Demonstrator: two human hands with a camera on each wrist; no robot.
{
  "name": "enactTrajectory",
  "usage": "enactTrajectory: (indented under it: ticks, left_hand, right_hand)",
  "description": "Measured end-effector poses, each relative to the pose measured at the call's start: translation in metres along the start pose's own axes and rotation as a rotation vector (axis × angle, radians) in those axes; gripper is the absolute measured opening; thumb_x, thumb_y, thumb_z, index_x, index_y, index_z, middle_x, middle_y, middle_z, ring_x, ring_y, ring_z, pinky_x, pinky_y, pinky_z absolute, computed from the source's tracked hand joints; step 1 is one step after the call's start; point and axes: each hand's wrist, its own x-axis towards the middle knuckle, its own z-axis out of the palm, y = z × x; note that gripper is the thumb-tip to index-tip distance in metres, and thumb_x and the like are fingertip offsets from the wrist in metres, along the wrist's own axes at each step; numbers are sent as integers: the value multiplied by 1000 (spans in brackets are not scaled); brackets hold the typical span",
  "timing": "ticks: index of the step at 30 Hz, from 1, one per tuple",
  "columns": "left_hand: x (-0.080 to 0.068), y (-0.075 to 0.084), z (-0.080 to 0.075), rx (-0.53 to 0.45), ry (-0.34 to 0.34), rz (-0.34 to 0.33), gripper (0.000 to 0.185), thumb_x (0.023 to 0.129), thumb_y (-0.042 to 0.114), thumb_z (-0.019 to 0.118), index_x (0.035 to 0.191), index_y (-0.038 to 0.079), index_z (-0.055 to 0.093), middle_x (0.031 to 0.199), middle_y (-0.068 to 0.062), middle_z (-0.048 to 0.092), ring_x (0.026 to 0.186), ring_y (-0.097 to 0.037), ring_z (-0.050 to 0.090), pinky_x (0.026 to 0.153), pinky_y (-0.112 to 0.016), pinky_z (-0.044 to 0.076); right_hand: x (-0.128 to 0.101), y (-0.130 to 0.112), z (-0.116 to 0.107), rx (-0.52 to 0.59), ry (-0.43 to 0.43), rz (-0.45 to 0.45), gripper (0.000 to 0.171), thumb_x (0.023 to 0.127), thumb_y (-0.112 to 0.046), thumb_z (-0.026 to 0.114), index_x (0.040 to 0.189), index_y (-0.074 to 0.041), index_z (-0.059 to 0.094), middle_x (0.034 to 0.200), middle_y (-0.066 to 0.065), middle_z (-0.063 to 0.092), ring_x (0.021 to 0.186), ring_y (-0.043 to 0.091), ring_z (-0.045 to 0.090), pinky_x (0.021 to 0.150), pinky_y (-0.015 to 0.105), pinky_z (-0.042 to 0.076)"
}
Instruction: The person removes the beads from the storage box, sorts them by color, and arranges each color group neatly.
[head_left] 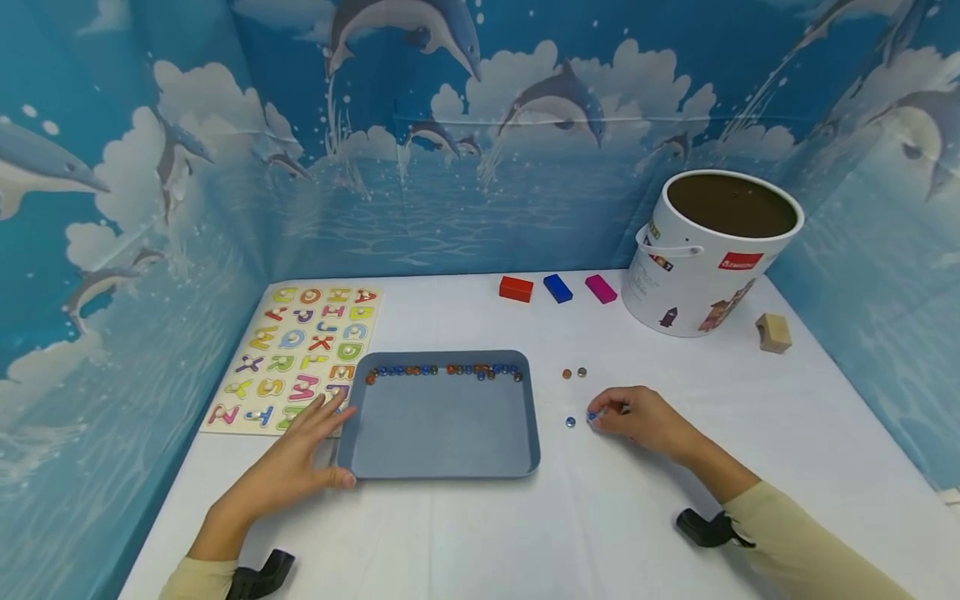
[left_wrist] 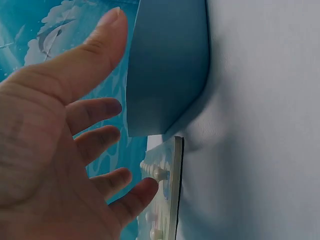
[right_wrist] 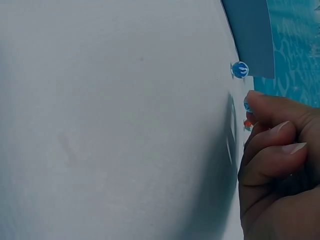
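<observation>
Backdrop (head_left: 465, 217): dolphins (head_left: 558, 104)!
Left board (head_left: 292, 362): A (head_left: 365, 296), K (head_left: 321, 343)
Bucket (head_left: 693, 292): blurred label (head_left: 740, 261)
Left hand (head_left: 296, 462): spread by tray (head_left: 438, 433)
Right hand (head_left: 643, 421): pinching marble (head_left: 592, 416)

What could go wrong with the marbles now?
The blue marble pinched in the right hand might slip and roll away. That hand could bump the loose blue marble nearby. The left hand, beside the tray, might nudge it and scatter the marbles inside.
</observation>
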Motion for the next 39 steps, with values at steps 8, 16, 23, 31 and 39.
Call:
enactTrajectory:
  ticks: [8,16,23,31,39]
  left_hand:
    - [7,-3,-5,8,-55,-5,103,73,46,88,156,7,41,167,-12,28,153,-48,13,111,-76,22]
    - [12,-1,-7,8,-87,-11,108,71,44,90,157,5,38,168,-13,25,154,-47,12,114,-73,21]
    - [16,3,-11,72,-97,0,108,69,44,91,155,3,40,166,-15,29,148,-46,27,111,-69,32]
    - [18,6,-13,102,-90,-12,108,67,42,93,155,4,42,165,-12,32,138,-41,38,105,-62,42]
    - [18,5,-12,112,-89,-14,110,66,45,92,155,4,41,165,-13,32,137,-39,39,103,-61,43]
  right_hand:
    - [3,-3,4,-112,33,-52,11,94,-17,74,105,-15,74,82,2,54,86,20,52,65,26,44]
    - [4,-1,6,-104,27,-48,11,94,-17,74,104,-15,74,80,1,53,82,19,52,63,26,42]
    - [4,0,5,-98,17,-38,11,94,-16,74,105,-15,74,80,2,55,82,18,53,63,25,43]
    - [3,-1,4,-92,11,-55,12,94,-17,74,106,-13,74,80,1,54,82,19,52,63,25,42]
    - [2,-1,5,-84,7,-75,12,94,-16,74,106,-13,74,79,1,54,81,19,52,63,26,42]
